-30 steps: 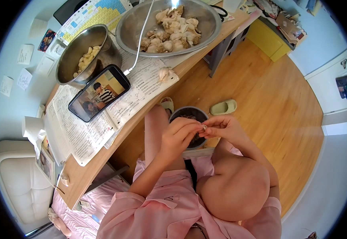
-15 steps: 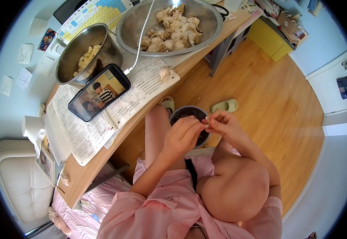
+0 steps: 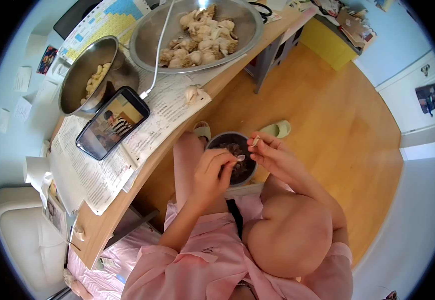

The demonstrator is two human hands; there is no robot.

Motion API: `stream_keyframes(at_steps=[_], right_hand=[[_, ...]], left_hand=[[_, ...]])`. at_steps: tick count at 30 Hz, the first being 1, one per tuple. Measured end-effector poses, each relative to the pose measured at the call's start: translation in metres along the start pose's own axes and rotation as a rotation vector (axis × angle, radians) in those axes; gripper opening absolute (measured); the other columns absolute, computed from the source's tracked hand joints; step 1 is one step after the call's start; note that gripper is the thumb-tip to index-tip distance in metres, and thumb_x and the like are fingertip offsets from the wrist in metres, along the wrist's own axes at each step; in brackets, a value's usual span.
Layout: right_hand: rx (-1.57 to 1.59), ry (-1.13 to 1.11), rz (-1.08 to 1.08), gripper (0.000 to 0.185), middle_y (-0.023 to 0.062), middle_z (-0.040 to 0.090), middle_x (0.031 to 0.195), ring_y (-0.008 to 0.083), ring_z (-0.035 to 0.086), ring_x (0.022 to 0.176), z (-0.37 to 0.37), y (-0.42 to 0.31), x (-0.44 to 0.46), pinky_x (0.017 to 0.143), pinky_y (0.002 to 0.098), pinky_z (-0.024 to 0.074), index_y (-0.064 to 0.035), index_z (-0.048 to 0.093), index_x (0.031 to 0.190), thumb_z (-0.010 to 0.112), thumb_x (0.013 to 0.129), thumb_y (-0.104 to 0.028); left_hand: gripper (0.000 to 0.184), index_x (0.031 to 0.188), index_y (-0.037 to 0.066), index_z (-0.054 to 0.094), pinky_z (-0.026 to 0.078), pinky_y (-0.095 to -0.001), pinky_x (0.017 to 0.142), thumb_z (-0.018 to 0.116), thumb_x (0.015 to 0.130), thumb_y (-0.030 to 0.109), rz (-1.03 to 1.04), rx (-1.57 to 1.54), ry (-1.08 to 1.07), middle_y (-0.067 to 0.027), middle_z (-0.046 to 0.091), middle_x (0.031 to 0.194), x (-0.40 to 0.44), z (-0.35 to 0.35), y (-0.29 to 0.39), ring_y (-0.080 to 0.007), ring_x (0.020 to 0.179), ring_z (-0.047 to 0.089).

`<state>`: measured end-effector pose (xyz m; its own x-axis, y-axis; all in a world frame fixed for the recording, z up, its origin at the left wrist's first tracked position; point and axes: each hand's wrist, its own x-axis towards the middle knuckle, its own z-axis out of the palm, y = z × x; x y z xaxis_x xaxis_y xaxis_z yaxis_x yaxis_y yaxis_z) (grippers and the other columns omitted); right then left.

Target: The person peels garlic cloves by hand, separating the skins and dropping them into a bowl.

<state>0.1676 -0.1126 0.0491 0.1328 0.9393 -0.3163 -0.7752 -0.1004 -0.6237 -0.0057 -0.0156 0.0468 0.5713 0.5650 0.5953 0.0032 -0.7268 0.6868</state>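
Over a dark bin between my legs, my left hand pinches a small piece of garlic skin. To its right and slightly higher, my right hand holds a pale garlic clove between thumb and fingers. The two hands are apart. Dark and pale scraps lie inside the bin. On the desk, a wide metal bowl holds several garlic bulbs, and a deeper metal pot contains peeled cloves.
A phone with a white cable leans against the pot, on printed papers. A garlic piece lies near the desk edge. A green slipper and a yellow box are on the floor.
My hands, earlier together at the fingertips, have separated, the left moving down and left. The piece of skin now shows in the left and the clove in the right. The view has shifted slightly.
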Motion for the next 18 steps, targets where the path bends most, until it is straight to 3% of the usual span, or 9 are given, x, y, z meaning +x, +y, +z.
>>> stream_keyframes(at_steps=[10,13,18], right_hand=[[-0.332,-0.094,-0.079,0.023,0.0077,0.064,0.095,0.0143,0.062,0.086,0.006,-0.001,-0.002,0.074,0.0251,0.0505,-0.0049,0.056,0.102,0.067,0.082,-0.007],[-0.334,-0.111,-0.131,0.021,0.0066,0.064,0.093,0.0141,0.062,0.084,0.006,-0.003,-0.003,0.073,0.0253,0.0502,-0.0050,0.056,0.097,0.068,0.079,-0.003],[-0.340,-0.106,-0.179,0.022,0.0072,0.061,0.095,0.0144,0.061,0.084,0.011,-0.003,-0.004,0.072,0.0258,0.0504,-0.0046,0.055,0.091,0.068,0.076,0.003]], left_hand=[[0.016,0.084,0.003,0.063,0.049,-0.0298,0.072,0.069,0.070,-0.005,-0.219,-0.429,0.049,-0.0097,0.066,0.093,0.014,0.002,0.016,-0.0217,0.081,0.062],[0.017,0.084,0.003,0.064,0.048,-0.0298,0.074,0.069,0.070,-0.005,-0.053,-0.320,-0.014,-0.0095,0.067,0.094,0.018,0.003,0.016,-0.0216,0.082,0.062],[0.017,0.085,0.002,0.064,0.047,-0.0303,0.075,0.069,0.070,-0.005,-0.021,-0.265,-0.006,-0.0092,0.068,0.092,0.013,0.004,0.015,-0.0219,0.082,0.062]])
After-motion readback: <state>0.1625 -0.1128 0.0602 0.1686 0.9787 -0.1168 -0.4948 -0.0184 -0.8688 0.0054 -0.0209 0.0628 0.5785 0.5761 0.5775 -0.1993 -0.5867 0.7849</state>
